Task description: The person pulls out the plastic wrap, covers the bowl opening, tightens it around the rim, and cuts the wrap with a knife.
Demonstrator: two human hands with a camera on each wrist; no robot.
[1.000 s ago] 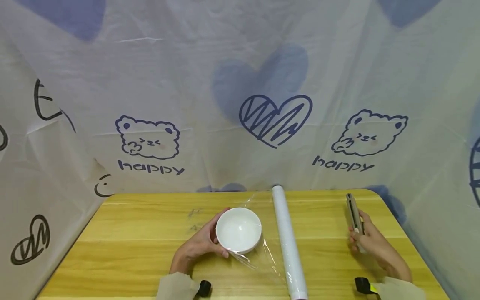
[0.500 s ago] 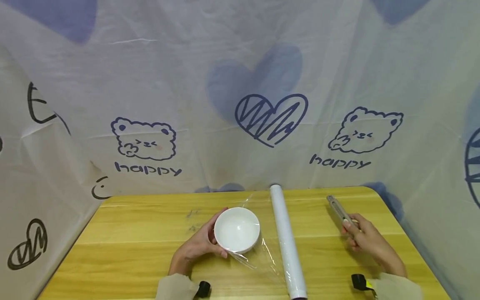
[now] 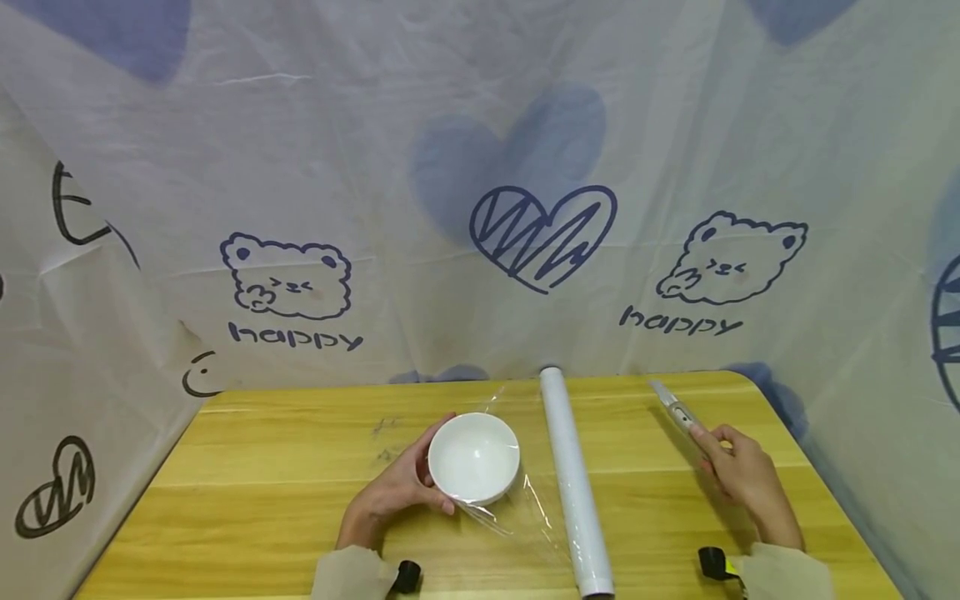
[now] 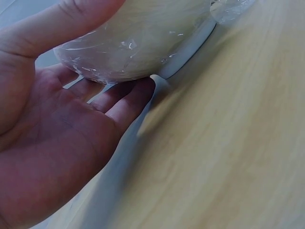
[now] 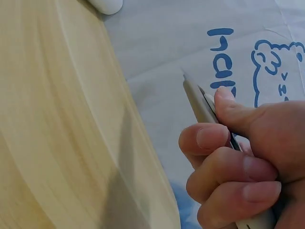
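Note:
A white bowl [image 3: 474, 458] stands on the table, with clear plastic film [image 4: 128, 45] clinging to its side. My left hand [image 3: 401, 490] holds the bowl from the left, thumb at the near side and fingers around the far side. A sheet of that film [image 3: 534, 508] stretches from the bowl to a long white roll of cling film [image 3: 576, 483] to its right. Over the right side of the table, my right hand [image 3: 746, 479] grips a utility knife [image 3: 678, 411]. Its blade [image 5: 187, 75] sticks out at the tip, and the thumb lies along the handle.
The wooden table [image 3: 247, 492] ends at a cloth backdrop [image 3: 420, 292] with printed hearts and bears. More cloth hangs at both sides. The roll lies lengthwise, spanning from the far table edge towards me.
The knife has swung from nearly straight ahead to pointing up and left, and its blade now shows. My right hand has turned and shifted slightly left. The left hand keeps its hold on the bowl.

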